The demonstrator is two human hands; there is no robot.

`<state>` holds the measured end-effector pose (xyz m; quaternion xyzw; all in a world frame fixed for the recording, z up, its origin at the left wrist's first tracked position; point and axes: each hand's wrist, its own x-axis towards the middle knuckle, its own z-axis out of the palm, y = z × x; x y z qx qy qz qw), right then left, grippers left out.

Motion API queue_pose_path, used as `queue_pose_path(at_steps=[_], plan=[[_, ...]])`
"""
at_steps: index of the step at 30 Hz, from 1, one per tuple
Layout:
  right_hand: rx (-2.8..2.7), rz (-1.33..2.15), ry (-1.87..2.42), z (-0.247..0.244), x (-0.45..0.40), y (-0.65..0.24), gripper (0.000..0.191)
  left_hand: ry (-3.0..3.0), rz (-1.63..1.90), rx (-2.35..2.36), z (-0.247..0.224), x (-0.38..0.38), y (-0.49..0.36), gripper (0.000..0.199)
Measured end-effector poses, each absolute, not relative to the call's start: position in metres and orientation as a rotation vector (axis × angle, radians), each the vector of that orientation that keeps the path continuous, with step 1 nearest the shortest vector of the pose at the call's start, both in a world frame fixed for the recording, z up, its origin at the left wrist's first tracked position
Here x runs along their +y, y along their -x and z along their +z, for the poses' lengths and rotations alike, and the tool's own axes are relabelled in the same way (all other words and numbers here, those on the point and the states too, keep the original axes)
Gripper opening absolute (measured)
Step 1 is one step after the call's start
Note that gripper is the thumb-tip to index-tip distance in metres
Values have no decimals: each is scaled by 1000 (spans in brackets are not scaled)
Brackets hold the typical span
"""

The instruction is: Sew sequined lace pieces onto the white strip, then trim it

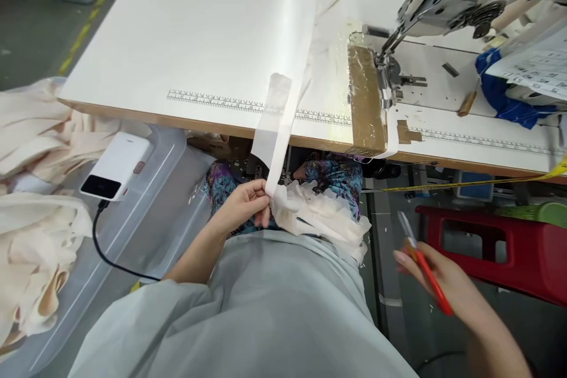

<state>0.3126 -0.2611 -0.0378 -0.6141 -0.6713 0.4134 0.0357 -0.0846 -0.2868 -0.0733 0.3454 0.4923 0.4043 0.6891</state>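
My left hand (248, 204) pinches a white fabric strip (283, 144) near the lap, just below the table's front edge. The strip runs up over the edge onto the white table (199, 29), beside a printed ruler scale (217, 100). A bunch of cream fabric (319, 212) rests on the lap to the right of that hand. Out to the right, away from the table, my right hand (427, 271) is closed around a small cutter or scissors with red-orange handles (432, 283), its metal tip pointing up and left.
A sewing machine (460, 0) stands at the table's right, with a wooden-handled tool (467, 103) nearby. Plastic bin (163, 189) with cream fabric (39, 248) and a white power bank (117, 165) lies left. A red stool (527, 254) stands at the right.
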Motion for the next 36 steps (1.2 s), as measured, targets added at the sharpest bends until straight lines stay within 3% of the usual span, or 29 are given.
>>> queue_pose_path(at_steps=[3,12,18,28,36], plan=[[-2184,1770,1446,-41,-236,-245,46,-710,981,1102,-67,-291,74,39],[-2848,1780,813,-48,-172,-149,53,-569,1016,1193,-70,-298,74,45],[-2930,1700,758,-48,-168,-134,57,-521,993,1178,-68,-297,78,44],[-3148,1177,884,-42,-176,-128,56,-510,1018,1180,-69,-297,81,43],[-3089,1138,908,-47,-180,-130,57,-509,1006,1184,-69,-296,81,43]])
